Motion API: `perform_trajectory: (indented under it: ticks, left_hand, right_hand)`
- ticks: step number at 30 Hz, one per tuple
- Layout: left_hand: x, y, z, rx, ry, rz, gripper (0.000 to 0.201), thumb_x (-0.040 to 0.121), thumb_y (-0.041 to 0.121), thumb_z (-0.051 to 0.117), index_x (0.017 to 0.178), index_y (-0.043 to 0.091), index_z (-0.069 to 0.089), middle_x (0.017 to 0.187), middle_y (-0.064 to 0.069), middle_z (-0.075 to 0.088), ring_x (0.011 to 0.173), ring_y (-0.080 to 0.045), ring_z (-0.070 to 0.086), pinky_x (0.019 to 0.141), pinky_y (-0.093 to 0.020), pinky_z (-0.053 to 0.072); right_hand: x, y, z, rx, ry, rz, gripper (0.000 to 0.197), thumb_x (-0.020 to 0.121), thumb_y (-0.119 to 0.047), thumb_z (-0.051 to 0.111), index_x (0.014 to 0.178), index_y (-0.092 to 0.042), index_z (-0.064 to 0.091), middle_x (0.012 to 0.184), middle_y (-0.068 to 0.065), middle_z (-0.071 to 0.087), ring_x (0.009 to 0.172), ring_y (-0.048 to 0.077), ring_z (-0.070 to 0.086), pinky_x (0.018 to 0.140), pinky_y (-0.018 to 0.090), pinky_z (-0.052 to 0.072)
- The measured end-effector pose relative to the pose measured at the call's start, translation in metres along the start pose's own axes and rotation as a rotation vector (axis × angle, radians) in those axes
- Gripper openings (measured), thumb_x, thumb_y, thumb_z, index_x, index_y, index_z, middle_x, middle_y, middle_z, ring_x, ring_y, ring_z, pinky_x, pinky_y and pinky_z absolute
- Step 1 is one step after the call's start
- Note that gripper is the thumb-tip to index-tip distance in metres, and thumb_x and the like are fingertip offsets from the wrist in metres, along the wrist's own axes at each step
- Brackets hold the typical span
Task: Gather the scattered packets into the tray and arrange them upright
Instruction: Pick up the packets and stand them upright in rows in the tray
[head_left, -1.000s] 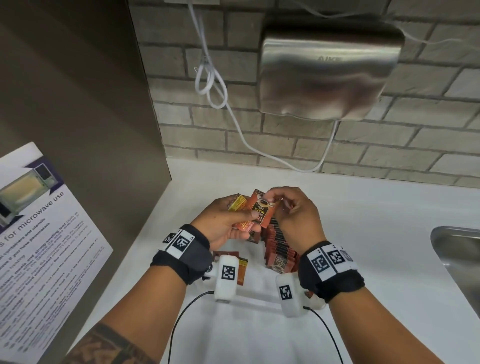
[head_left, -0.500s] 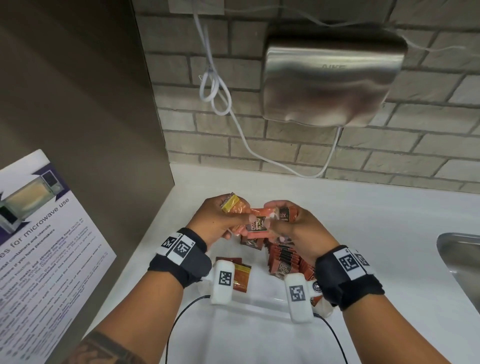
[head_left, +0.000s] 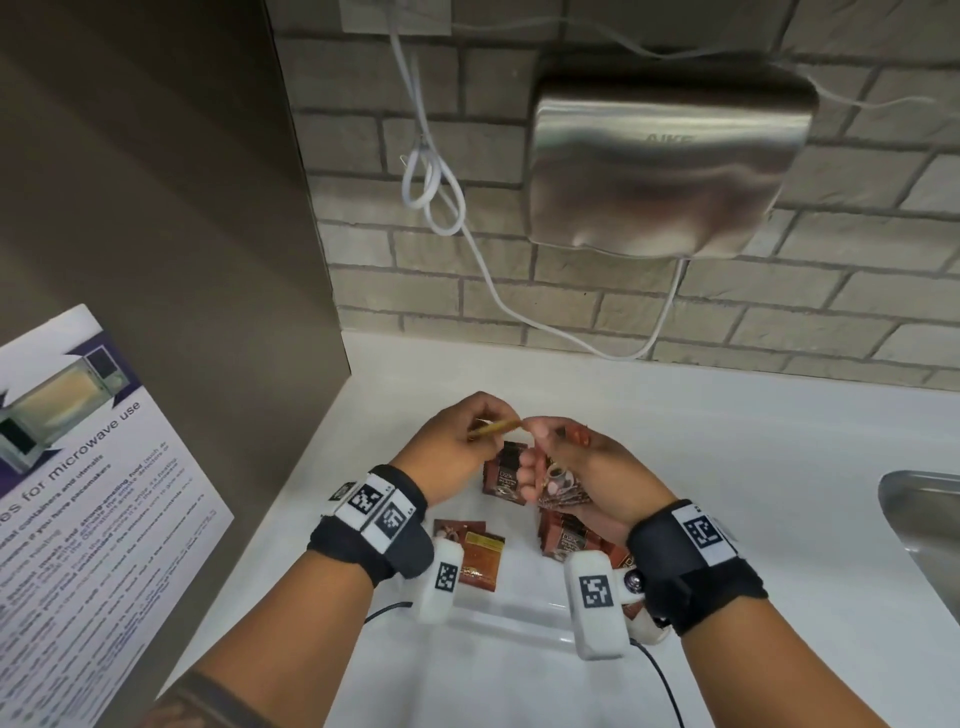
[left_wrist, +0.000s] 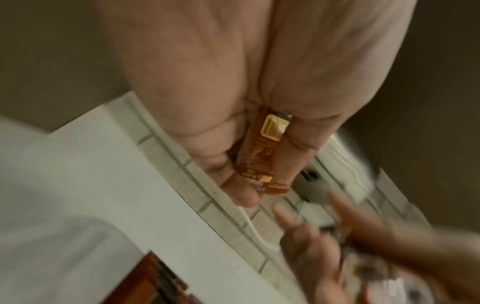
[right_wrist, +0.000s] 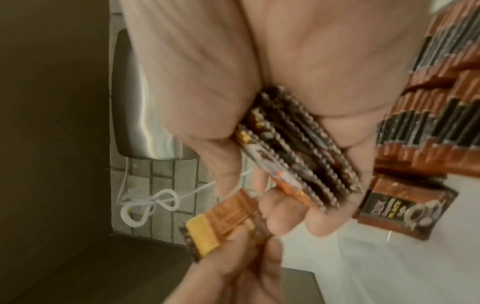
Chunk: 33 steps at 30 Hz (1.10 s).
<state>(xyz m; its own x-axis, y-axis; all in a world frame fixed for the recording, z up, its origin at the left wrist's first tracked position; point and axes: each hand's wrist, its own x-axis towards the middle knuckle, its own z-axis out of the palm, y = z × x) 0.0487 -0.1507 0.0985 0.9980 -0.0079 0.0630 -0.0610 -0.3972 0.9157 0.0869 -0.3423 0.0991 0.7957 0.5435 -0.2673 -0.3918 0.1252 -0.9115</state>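
Note:
My left hand (head_left: 480, 436) pinches one orange packet with a yellow end (head_left: 496, 428), held edge-on; the same packet (left_wrist: 267, 150) lies between thumb and fingers in the left wrist view. My right hand (head_left: 543, 457), turned palm up, grips a stack of brown packets (head_left: 563, 493), whose serrated edges (right_wrist: 293, 148) show in the right wrist view. Its fingertips reach the orange packet's end (right_wrist: 221, 224). Below both hands stands the clear tray (head_left: 509, 618), with a row of upright packets (head_left: 566, 540) at its right side and flat packets (head_left: 470, 553) at its left.
A single brown packet (head_left: 506, 473) lies flat under the hands. The white counter (head_left: 753, 493) runs right to a steel sink (head_left: 924, 519). A hand dryer (head_left: 665, 166) and a white cable (head_left: 436, 197) hang on the brick wall; a brown panel with a notice (head_left: 78, 493) closes the left.
The bunch held between both hands has split: the right hand turned palm up and keeps the stack, the left keeps one orange packet. The view tilted upward.

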Motion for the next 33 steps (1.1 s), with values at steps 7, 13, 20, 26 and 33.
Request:
perform_trajectory:
  ticks: [7,13,20,26,33]
  left_hand:
    - [-0.01,0.002,0.006,0.0,-0.109,0.112,0.078,0.075,0.019,0.079,0.134,0.048,0.036,0.141,0.003,0.039,0.126,-0.013,0.052,0.101,-0.031,0.052]
    - [-0.013,0.007,-0.002,-0.353,-0.004,-0.064,0.074,0.084,0.006,0.077,0.139,0.031,0.034,0.117,-0.014,0.061,0.096,-0.026,0.071,0.085,-0.039,0.059]
    - [-0.022,0.012,0.004,-0.318,-0.039,-0.016,0.059,0.077,0.0,0.083,0.124,0.025,0.056,0.097,-0.014,0.066,0.078,-0.022,0.07,0.074,-0.036,0.061]
    - [-0.026,0.019,0.017,0.37,-0.015,0.267,0.105,0.055,0.035,0.096,0.142,0.044,0.039,0.152,0.014,0.02,0.137,-0.007,0.031,0.103,-0.015,0.041]
    - [-0.028,0.023,0.025,0.487,-0.044,0.399,0.076,0.068,0.027,0.085,0.135,0.04,0.05,0.133,0.017,0.055,0.113,-0.008,0.059,0.091,-0.038,0.053]
  right_hand:
    - [0.006,-0.002,0.005,-0.033,0.11,-0.131,0.047,0.08,0.002,0.076,0.123,-0.005,0.059,0.111,0.023,0.071,0.101,0.039,0.068,0.094,0.05,0.053]
    - [0.0,-0.003,0.003,-0.115,0.168,-0.223,0.043,0.085,0.002,0.072,0.124,-0.01,0.059,0.11,0.015,0.073,0.102,0.031,0.07,0.082,0.037,0.054]
    - [-0.009,-0.002,0.014,-0.032,0.0,-0.114,0.047,0.082,-0.006,0.075,0.124,0.005,0.058,0.111,0.026,0.068,0.1,0.042,0.067,0.079,0.043,0.058]
    - [-0.012,0.0,0.019,0.035,0.052,-0.083,0.03,0.09,0.008,0.061,0.119,0.008,0.059,0.113,0.033,0.066,0.106,0.042,0.068,0.094,0.054,0.054]
    - [-0.018,0.003,0.038,-0.135,0.037,-0.107,0.02,0.09,0.011,0.053,0.081,-0.003,0.065,0.078,0.007,0.069,0.087,0.018,0.068,0.077,0.032,0.049]
